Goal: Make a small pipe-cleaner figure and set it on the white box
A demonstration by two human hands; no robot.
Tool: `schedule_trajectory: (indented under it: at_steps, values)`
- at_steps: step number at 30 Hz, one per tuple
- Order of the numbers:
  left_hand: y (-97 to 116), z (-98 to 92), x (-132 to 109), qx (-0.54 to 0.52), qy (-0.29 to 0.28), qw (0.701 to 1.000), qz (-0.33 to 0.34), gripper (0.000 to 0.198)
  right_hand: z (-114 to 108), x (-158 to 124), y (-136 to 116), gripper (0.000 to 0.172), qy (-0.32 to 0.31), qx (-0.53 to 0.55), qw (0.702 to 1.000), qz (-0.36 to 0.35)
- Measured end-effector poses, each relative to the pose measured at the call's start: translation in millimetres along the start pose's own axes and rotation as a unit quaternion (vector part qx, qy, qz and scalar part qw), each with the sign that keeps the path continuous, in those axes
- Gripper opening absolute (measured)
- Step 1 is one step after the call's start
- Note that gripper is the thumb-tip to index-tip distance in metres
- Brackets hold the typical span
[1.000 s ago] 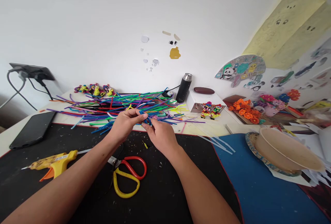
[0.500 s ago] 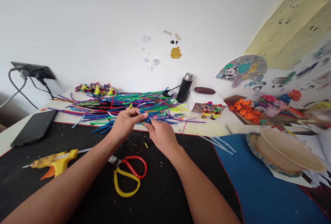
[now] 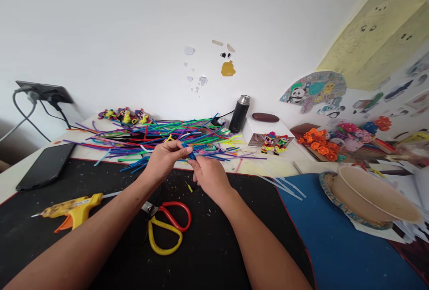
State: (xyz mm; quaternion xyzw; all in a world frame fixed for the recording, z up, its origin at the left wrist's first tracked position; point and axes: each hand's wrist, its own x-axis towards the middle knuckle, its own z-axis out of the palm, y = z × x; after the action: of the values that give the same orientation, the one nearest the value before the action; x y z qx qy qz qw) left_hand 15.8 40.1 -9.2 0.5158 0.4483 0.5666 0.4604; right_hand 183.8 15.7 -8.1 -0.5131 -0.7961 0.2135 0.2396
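Between my two hands is a short blue pipe cleaner piece, partly covered by the fingers. My left hand pinches its upper left end between thumb and forefinger. Close beside it, my right hand grips the lower right end with curled fingers. Behind the hands spreads a pile of pipe cleaners in many colours. Scissors with one red and one yellow handle lie below my hands, their blades partly behind my left forearm. A small yellow-green scrap rests on the black mat.
A yellow glue gun and a phone lie at left. Behind stand a black thermos, a white box and small pipe-cleaner figures. Glue sticks and a bowl are on the right.
Both hands stay almost in place on the blue pipe cleaner piece. My right hand's fingers have shifted slightly, and the camera view has moved a little.
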Motion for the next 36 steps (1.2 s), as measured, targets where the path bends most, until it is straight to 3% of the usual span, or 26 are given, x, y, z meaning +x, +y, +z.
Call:
schedule_trajectory:
  at_steps: [12,16,20,24,28,33,36]
  values:
    - [-1,-0.8,1,-0.012,-0.005,1.0,-0.008,0.035,1,0,3,0.036,-0.01,0.076,0.997,-0.007]
    - [0,-2.7,2,-0.026,-0.022,0.999,-0.011,0.032,4,0,8,0.036,-0.03,0.192,0.981,0.012]
    - [2,-6.4,4,-0.068,-0.053,0.994,-0.065,0.037,6,-1,9,0.04,-0.059,0.273,0.96,0.03]
    - [4,-14.1,5,-0.096,-0.09,0.985,-0.115,0.034,4,-3,5,0.043,-0.087,0.3,0.949,0.03]
    - [9,-20.7,6,-0.114,-0.122,0.978,-0.121,0.037,3,-3,3,0.043,-0.121,0.324,0.938,0.027]
    - [14,-22.6,7,-0.119,-0.109,0.98,-0.113,0.039,7,-1,8,0.042,-0.14,0.383,0.913,0.025]
    - [13,-22.7,7,-0.084,-0.101,0.986,-0.104,0.039,10,0,10,0.04,-0.122,0.376,0.918,0.031]
